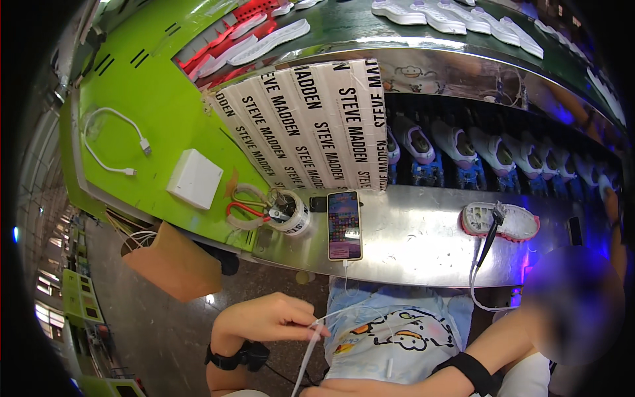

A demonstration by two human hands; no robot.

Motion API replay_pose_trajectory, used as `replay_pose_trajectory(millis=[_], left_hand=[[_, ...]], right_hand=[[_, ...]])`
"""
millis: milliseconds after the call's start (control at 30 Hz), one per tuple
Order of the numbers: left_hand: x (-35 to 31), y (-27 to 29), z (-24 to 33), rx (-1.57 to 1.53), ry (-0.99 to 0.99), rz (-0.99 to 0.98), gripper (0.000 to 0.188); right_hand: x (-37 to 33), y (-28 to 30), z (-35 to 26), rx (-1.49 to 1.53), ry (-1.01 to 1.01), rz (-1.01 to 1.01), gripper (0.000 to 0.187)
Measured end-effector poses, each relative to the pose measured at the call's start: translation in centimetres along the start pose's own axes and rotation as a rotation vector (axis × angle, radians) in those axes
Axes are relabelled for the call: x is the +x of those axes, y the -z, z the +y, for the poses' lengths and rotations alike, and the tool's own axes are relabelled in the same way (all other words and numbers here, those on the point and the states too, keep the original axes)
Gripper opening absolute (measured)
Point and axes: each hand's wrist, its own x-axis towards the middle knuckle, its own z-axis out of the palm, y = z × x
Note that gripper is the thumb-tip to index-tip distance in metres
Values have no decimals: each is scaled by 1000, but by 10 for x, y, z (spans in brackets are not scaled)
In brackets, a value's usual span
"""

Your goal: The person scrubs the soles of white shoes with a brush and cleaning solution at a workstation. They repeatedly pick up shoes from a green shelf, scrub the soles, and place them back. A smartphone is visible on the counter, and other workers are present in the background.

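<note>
Over my lap, my left hand has its fingers closed on a thin white cable, which hangs down past the lower edge. A black band with a small box circles that wrist. My right forearm crosses low in front of me with a black strap on it, and my right hand is cut off by the lower edge, so its fingers are hidden. Ahead on the metal bench lies a lit phone with a white lead plugged into its near end. To its right a brush rests across a white shoe sole with a pink rim.
A tub of tools stands left of the phone, before an upright printed cardboard panel. The green table holds a white box and a cable. A paper bag hangs below. Shoes line the rack; another person's arm reaches there.
</note>
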Motion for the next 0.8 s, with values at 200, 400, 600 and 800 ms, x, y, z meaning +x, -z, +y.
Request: replay_pose_trajectory(millis=[200, 400, 600, 800], left_hand=[[-48, -33, 66, 272, 322, -72, 29], [-34, -42, 73, -51, -75, 19, 26], [-58, -31, 43, -223, 129, -196, 21], [-67, -29, -52, -532, 631, -292, 17]], right_hand=[[0, 23, -6, -293, 111, -119, 15], [1, 27, -1, -267, 94, -128, 23], [-10, 67, -3, 45, -163, -5, 26], [-53, 106, 19, 257, -701, -48, 38]])
